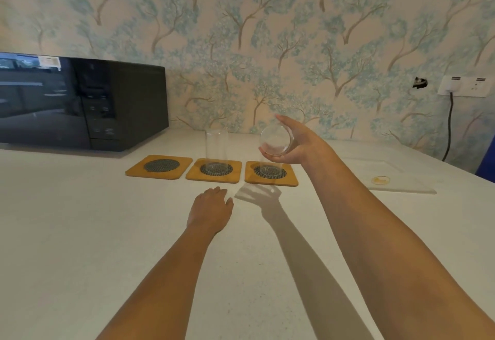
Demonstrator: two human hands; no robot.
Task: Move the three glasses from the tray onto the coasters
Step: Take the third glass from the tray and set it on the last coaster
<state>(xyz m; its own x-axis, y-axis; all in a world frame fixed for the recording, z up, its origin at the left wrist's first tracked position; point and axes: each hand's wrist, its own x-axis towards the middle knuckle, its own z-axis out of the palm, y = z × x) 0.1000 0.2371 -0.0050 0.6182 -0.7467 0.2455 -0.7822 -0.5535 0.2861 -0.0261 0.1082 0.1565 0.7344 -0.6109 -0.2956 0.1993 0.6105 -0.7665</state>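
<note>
Right hand [296,142]: raised above the worktop [80,232], fingers [284,121] and thumb closed around a clear glass [275,140]. The held glass is tipped on its side, with one round end facing the camera; whether that end is the base or the mouth cannot be determined. It is clear of every surface, positioned above the right coaster [271,173].

Left hand [211,209]: palm down, resting on or just over the worktop in front of the coasters, fingers loosely spread and holding nothing.

Coasters: three wooden squares with dark mesh centres, arranged in a row near the wall.
- Left coaster [159,167]: unoccupied.
- Middle coaster [214,171]: carries one upright glass [217,149].
- Right coaster: a glass base [268,169] stands on its mesh; the upper part of this glass is hidden behind the held glass and hand.

Tray [396,176]: pale and flat, lying on the worktop to the right, well apart from the coasters, bearing a small yellow mark [380,180].

A black microwave [80,101] stands at the rear left. A wall socket [464,86] with a dark cable is at the far right
</note>
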